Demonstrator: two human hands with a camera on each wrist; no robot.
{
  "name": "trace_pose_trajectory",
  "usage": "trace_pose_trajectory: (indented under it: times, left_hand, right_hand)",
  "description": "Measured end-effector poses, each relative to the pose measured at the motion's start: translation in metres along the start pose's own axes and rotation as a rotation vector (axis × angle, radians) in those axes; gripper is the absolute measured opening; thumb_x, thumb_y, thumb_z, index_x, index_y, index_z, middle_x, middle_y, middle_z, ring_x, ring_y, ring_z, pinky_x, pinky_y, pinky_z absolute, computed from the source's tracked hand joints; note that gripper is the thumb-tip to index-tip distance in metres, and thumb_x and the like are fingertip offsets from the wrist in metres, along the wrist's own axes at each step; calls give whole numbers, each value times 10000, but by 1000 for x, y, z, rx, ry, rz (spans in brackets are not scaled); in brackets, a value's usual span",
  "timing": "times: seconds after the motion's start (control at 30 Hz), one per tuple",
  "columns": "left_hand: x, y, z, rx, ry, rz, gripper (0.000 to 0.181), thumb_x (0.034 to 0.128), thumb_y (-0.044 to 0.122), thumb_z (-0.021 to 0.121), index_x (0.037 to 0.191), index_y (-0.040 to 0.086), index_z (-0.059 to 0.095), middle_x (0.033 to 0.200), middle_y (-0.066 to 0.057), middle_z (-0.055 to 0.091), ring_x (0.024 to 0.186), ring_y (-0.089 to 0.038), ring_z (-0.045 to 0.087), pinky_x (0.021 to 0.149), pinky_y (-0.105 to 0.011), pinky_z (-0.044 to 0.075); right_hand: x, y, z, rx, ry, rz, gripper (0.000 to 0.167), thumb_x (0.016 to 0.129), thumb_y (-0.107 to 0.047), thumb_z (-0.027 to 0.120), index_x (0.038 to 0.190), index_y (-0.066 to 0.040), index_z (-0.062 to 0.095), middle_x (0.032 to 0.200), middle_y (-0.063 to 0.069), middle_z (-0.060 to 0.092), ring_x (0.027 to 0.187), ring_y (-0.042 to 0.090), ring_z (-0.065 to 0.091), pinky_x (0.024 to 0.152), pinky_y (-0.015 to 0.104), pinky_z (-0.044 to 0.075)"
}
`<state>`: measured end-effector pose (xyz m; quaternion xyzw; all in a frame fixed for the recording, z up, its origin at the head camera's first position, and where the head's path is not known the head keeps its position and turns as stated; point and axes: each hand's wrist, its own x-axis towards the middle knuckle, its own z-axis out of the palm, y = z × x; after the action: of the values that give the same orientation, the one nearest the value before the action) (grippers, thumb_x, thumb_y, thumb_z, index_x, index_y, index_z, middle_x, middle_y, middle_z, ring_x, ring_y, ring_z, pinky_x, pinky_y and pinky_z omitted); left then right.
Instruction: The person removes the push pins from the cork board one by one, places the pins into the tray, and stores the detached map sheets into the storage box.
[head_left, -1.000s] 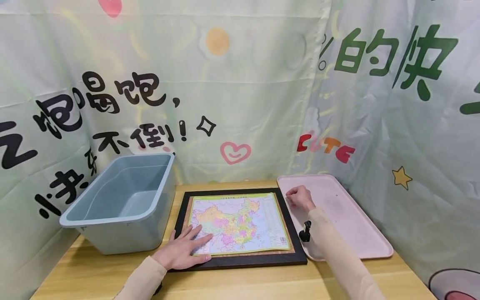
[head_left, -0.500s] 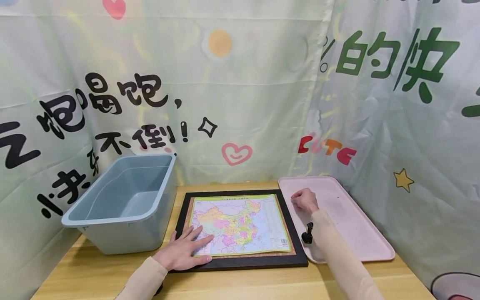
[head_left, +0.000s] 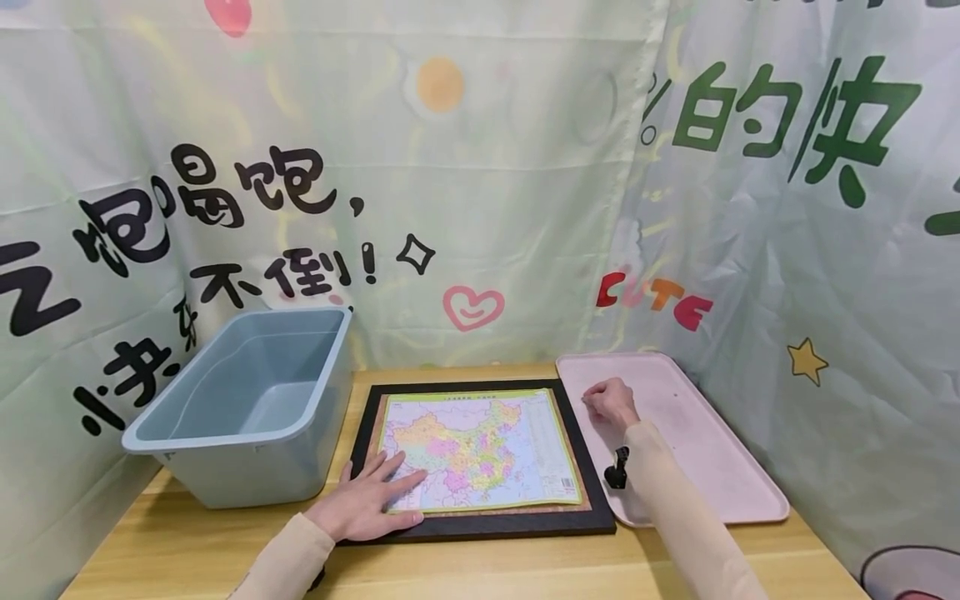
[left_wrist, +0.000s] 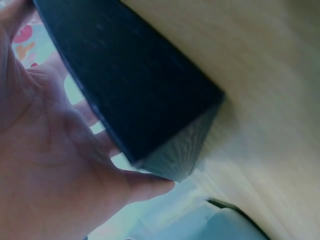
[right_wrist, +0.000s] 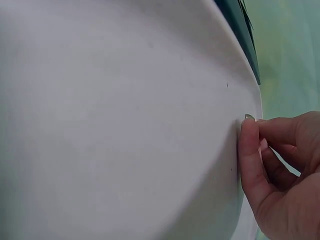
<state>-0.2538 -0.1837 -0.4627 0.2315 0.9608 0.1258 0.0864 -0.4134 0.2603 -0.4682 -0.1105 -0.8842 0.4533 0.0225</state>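
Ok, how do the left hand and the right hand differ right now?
The left hand has its fingers spread; the right hand has its own curled in together. The left hand lies on the map and black frame, while the right hand is over the pink tray, at the side nearest the frame. Whether the right hand pinches anything small is unclear. Both come out of beige sleeves.

The bare left hand (head_left: 367,500) sits low and left of the middle, palm down, fingers (head_left: 407,482) spread wide. The bare right hand (head_left: 611,400), right of the middle, has bent fingers, with thumb (right_wrist: 251,160) and fingertip together. Both arms (head_left: 281,562), in cream cloth sleeves (head_left: 678,500), reach up from the bottom edge.
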Motion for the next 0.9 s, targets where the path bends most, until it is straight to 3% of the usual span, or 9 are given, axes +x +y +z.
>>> trace_pose_trajectory:
  times: [0.37, 0.57, 0.67, 0.9]
  left_hand:
    - [1, 1, -1, -35, 3, -2, 658, 904, 711, 458, 1467, 369, 459, 1606, -97, 291, 1492, -405, 189, 1026, -812, 84]
    - [1, 2, -2, -60, 14, -10, 638, 916, 651, 513, 1461, 320, 483, 1592, -161, 294, 1477, -432, 211, 1015, -817, 113]
    - [2, 1, -3, -67, 45, -28, 634, 904, 609, 577, 1442, 279, 515, 1576, -199, 298, 1456, -461, 237, 1010, -806, 163]
    - [7, -3, -4, -53, 158, -99, 644, 868, 490, 697, 1388, 132, 572, 1510, -299, 346, 1389, -501, 320, 1024, -707, 297]
  right_hand:
    - [-7, 1, 1, -33, -71, -93, 218, 917, -104, 602, 1037, 31, 724, 782, 62, 682, 612, 124, 557, 536, 257, 464]
    - [-20, -9, 2, -35, -185, -145, 214, 934, -140, 630, 1012, 40, 716, 751, 62, 672, 595, 108, 554, 533, 248, 466]
    - [-27, -17, 5, -47, -241, -156, 214, 929, -167, 661, 998, 26, 722, 744, 69, 668, 598, 112, 556, 532, 251, 471]
    - [-38, -26, 12, -146, -274, -196, 157, 904, -162, 696, 945, -23, 758, 721, 41, 692, 562, 121, 544, 484, 235, 437]
